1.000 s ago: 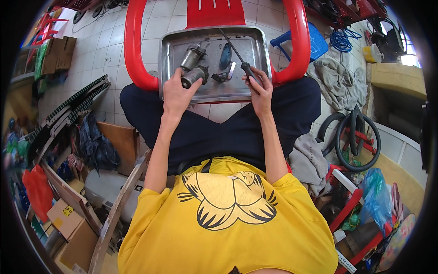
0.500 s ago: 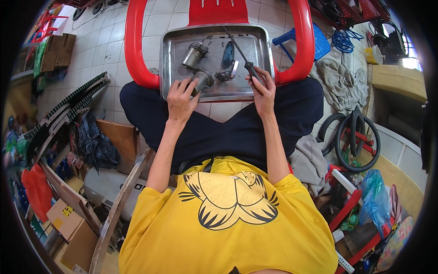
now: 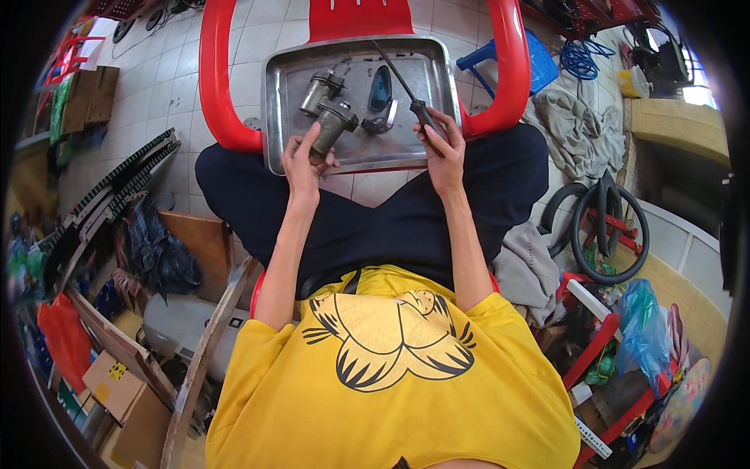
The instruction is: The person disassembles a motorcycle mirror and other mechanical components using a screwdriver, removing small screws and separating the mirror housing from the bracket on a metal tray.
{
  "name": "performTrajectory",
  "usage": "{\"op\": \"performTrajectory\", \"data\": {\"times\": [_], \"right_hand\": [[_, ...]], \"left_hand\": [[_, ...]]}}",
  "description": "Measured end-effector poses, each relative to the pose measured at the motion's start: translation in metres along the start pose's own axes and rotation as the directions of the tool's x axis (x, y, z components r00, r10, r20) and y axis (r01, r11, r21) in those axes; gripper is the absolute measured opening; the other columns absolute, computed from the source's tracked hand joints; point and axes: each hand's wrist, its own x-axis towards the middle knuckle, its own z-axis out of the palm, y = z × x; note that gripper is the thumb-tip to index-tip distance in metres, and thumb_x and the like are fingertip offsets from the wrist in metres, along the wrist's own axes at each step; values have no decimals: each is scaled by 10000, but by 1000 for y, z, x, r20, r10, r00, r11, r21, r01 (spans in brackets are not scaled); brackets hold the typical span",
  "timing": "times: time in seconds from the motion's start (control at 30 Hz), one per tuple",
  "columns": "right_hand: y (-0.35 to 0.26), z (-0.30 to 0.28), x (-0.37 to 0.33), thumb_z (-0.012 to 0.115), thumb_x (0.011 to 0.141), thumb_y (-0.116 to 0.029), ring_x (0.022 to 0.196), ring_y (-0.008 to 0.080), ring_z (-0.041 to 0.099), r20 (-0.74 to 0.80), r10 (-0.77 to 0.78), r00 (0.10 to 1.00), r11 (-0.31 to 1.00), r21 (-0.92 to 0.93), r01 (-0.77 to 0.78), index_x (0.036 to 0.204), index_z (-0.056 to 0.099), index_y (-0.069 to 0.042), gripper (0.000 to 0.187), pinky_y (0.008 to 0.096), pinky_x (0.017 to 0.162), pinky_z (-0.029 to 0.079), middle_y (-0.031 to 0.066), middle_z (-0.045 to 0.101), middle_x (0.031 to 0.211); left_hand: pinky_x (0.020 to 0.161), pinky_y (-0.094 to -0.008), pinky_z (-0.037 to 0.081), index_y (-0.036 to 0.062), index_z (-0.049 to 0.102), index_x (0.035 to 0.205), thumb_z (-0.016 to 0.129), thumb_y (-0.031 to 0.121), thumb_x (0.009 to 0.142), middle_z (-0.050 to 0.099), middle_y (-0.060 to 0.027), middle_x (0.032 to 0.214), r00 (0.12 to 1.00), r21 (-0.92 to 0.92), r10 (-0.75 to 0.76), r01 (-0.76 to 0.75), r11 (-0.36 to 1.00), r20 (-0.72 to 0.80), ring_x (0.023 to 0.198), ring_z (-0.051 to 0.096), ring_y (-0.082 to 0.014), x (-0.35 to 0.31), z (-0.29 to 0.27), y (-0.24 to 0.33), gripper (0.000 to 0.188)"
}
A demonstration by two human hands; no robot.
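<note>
Cylinder (image 3: 333, 133), dull metal, in left hand (image 3: 303, 162) – fingers and thumb round its near end, over near-left part of tray (image 3: 383, 148). Right hand (image 3: 444, 156) grips screwdriver (image 3: 423, 112) by handle, tip pointing away. Firm hold advisable (part looks heavy) – best kept clear of neighbouring second cylinder (image 3: 319, 95).

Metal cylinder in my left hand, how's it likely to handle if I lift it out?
The metal cylinder looks chunky, so it's probably rigid and heavy for its size. Its round body could roll if set down, though its wider far end might check that.
</note>
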Motion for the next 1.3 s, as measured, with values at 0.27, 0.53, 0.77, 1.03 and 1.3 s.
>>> {"op": "performTrajectory", "data": {"times": [0.27,0.53,0.77,1.03,1.3], "right_hand": [[-1,2,0,659,960,9,1042,208,694,2,12,1000,1000,-15,-12,1356,564,77,413,281,892,491,167,664,1276],[0,0,0,661,959,10,1036,209,694,-14,12,1000,1000,-18,-12,1353,566,80,411,286,895,491,174,663,1279],[2,-2,1,662,960,10,1038,211,693,-6,5,1000,1000,-18,-5,1349,571,70,405,286,893,489,164,661,1283],[1,-1,1,659,962,8,1033,208,695,-15,1,1000,1000,-25,-1,1359,570,66,412,282,889,489,161,663,1289],[3,-4,1,657,962,11,1029,203,691,-23,5,1000,1000,-12,-5,1358,571,67,409,284,882,493,165,669,1274]], "left_hand": [[478,-251,404,-30,567,1151,697,404,1005,610,-184,848,953,-327,-246,293,898,177,438,362,-83,9,-13,0,476],[472,-253,382,-10,562,1134,685,414,1020,625,-174,817,968,-252,-177,218,943,177,435,348,-73,13,-19,2,457],[478,-270,375,74,505,934,745,363,997,627,-116,759,988,276,101,-131,952,119,471,385,-72,18,-11,-2,380],[533,-337,465,8,505,977,788,469,935,630,-129,682,956,699,233,-290,654,179,536,592,-167,30,-14,-11,543],[769,-533,517,-37,529,1074,613,545,1020,652,-327,809,876,886,258,-448,122,407,824,657,-518,25,-13,10,591]]}}
